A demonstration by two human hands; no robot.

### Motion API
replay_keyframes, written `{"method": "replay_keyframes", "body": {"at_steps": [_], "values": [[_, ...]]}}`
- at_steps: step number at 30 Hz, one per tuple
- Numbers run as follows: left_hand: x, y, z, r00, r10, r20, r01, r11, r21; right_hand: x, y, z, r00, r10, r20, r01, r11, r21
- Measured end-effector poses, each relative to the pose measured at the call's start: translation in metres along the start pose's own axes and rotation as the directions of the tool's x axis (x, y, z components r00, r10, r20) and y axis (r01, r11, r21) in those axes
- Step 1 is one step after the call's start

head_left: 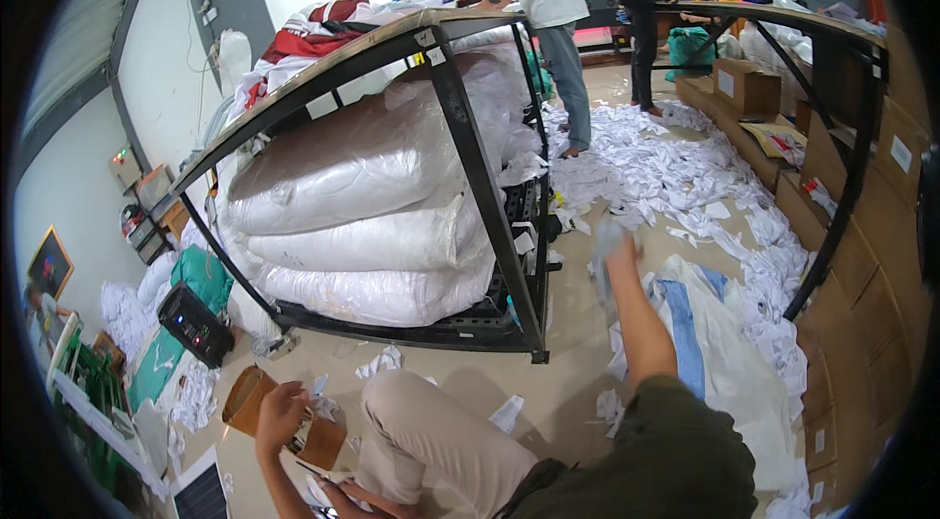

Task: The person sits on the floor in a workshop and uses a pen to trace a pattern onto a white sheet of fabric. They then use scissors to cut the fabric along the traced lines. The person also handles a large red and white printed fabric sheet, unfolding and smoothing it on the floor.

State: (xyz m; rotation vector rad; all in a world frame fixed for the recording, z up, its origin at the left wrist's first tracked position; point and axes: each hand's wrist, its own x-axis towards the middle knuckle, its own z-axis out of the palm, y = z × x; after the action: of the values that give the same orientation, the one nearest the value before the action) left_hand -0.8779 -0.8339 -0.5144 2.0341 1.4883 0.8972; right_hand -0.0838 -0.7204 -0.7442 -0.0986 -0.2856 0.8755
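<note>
My right arm, in a dark green sleeve, reaches forward over the floor. Its hand (619, 251) is smeared by motion, and a blurred greyish, soft-looking thing (604, 274) is at its fingers; I cannot make out its kind. To the right of that forearm lies a white woven sack (729, 353) with blue stripes. At lower left my left hand (281, 418) is raised with bent fingers apart, seemingly holding nothing. It is over an open brown cardboard box (321, 441) with pale scraps in it. My bent knee (411, 421), in beige trousers, is between the two arms.
A black-framed table (480, 166) stands ahead, with big plastic-wrapped bundles (343, 166) beneath it. White scraps (646, 152) cover the floor beyond. Cardboard boxes (852, 323) line the right side. Two people stand at the back. A black speaker (194, 325) is at left.
</note>
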Motion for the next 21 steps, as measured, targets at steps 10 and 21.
{"method": "replay_keyframes", "body": {"at_steps": [10, 21], "values": [[-0.042, -0.138, 0.042, 0.965, -0.193, -0.18, 0.165, 0.973, -0.159, 0.053, 0.058, 0.042, 0.987, -0.113, -0.113, 0.001, 0.709, -0.705], [-0.234, -0.385, 0.063, 0.57, -0.712, -0.411, 0.804, 0.587, 0.096, -0.393, 0.229, -0.038, 0.771, 0.635, -0.053, -0.125, 0.069, -0.99]]}}
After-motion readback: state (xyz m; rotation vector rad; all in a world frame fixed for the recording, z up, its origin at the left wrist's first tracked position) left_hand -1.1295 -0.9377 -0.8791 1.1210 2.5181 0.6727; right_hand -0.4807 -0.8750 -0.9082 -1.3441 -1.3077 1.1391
